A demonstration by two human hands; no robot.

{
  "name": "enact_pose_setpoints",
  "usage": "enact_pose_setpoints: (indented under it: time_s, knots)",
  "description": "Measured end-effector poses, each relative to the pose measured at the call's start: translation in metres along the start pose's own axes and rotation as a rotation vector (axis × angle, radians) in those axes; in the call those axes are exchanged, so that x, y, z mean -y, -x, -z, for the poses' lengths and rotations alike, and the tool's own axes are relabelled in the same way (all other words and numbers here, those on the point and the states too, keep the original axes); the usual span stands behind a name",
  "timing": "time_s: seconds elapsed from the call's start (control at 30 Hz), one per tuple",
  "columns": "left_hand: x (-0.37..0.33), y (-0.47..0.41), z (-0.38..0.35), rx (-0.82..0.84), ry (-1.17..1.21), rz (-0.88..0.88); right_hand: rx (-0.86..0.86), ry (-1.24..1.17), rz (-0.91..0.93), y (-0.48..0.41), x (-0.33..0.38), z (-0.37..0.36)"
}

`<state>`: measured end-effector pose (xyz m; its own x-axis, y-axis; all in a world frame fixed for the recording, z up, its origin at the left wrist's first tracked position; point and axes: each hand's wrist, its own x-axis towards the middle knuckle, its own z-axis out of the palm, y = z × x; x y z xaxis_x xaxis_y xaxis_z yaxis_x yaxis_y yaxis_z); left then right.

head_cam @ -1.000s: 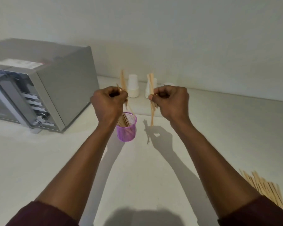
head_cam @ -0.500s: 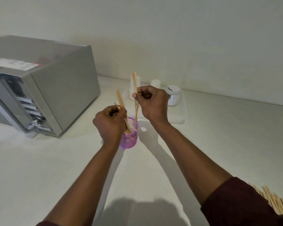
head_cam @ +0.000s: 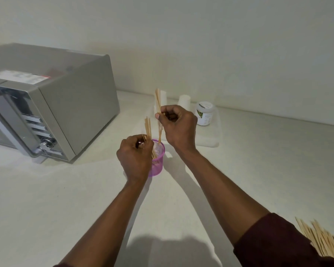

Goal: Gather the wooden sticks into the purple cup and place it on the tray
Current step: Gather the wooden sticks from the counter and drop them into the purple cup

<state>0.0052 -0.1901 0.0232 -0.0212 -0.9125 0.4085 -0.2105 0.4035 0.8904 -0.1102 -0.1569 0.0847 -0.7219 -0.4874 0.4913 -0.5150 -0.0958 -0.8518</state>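
The purple mesh cup (head_cam: 158, 162) stands on the white counter in the middle of the view. My left hand (head_cam: 135, 157) is closed around a bunch of wooden sticks (head_cam: 148, 128) whose lower ends sit inside the cup. Just above and behind the cup, my right hand (head_cam: 176, 126) pinches another few sticks (head_cam: 158, 105) upright, their lower tips at the cup's rim. A loose pile of wooden sticks (head_cam: 324, 241) lies on the counter at the bottom right. The white tray (head_cam: 210, 139) lies flat behind the cup.
A silver microwave (head_cam: 46, 105) fills the left side. On the tray stand two white paper cups (head_cam: 184, 102) and a small white jar (head_cam: 204, 113). A pale wall runs along the counter's back edge.
My right hand moved left and lowered its sticks to the cup's rim. My left hand dropped lower, pushing its sticks into the cup. The camera view shifted slightly right.
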Motion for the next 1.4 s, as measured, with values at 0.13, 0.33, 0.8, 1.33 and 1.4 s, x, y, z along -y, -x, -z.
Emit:
enact_pose_setpoints:
  time_s: [0.13, 0.33, 0.8, 1.33, 1.4]
  knots:
    - [-0.005, 0.008, -0.001, -0.065, -0.047, 0.047, 0.021, -0.019, -0.040, 0.012, -0.012, -0.004]
    - [-0.003, 0.008, -0.004, -0.105, -0.172, 0.167, 0.039, 0.004, -0.009, 0.025, -0.022, -0.010]
    - [-0.008, -0.001, 0.012, -0.088, -0.336, 0.201, 0.042, 0.005, 0.028, 0.045, -0.038, -0.007]
    - [0.009, -0.014, 0.020, 0.333, -0.349, -0.121, 0.610, 0.314, 0.328, 0.038, -0.047, 0.004]
    - [0.012, -0.012, 0.020, 0.296, -0.410, -0.181, 0.567, 0.325, 0.343, 0.044, -0.049, 0.008]
